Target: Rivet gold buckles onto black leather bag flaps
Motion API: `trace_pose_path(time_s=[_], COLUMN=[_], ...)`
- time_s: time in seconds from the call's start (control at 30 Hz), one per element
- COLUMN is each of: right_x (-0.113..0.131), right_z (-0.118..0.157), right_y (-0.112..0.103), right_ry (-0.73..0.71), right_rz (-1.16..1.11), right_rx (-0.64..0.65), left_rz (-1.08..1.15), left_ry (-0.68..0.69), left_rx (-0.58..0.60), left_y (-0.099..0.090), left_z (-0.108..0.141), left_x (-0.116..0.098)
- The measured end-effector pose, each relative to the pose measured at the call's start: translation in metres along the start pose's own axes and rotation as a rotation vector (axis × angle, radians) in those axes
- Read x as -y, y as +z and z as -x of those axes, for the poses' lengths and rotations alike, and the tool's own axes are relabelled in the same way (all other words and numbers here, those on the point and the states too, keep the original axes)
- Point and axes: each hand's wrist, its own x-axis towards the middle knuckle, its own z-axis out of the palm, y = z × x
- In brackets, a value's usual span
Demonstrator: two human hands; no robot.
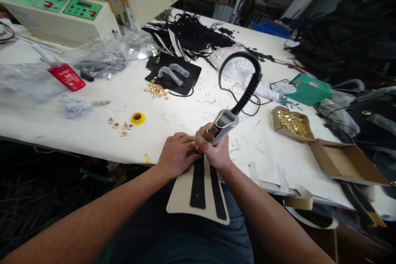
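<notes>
My right hand [215,148] is wrapped round a silver electric screwdriver [222,123], whose black coiled cord rises from its top end. The tool leans down toward the table edge, and its tip is hidden by my fingers. Close beside it, my left hand [179,152] rests on the upper end of a beige panel with its fingers bent; what they press or pinch is hidden. Two black straps [198,185] lie lengthwise on the beige panel [182,198], which juts over the table edge above my lap.
Gold rings [123,126] and a yellow dish [137,118] lie left of my hands. Beyond are gold hardware [156,89], a black panel [193,75] and a red-labelled bottle [66,76]. Cardboard boxes [346,161] and a green box [311,89] stand right; a machine [68,16] stands back left.
</notes>
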Motion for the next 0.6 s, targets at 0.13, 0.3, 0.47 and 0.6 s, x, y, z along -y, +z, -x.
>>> trace_pose_path(time_s=[0.13,0.3,0.47,0.6], right_x=[-0.001,0.008,0.021,0.025], right_z=[0.000,0.000,0.000,0.001], right_y=[0.002,0.003,0.002,0.003], right_ry=[-0.009,-0.005,0.010,0.052], right_rz=[-0.013,0.030,0.078,0.058], right_rx=[-0.078,-0.056,0.039,0.061], left_rz=[-0.010,-0.009,-0.020,-0.046], left_ry=[0.002,-0.003,-0.039,-0.043], left_rx=[0.013,0.010,0.010,0.003], left_y=[0.000,-0.001,-0.003,-0.002], left_z=[0.001,0.001,0.002,0.003], left_x=[-0.001,-0.003,-0.006,-0.006])
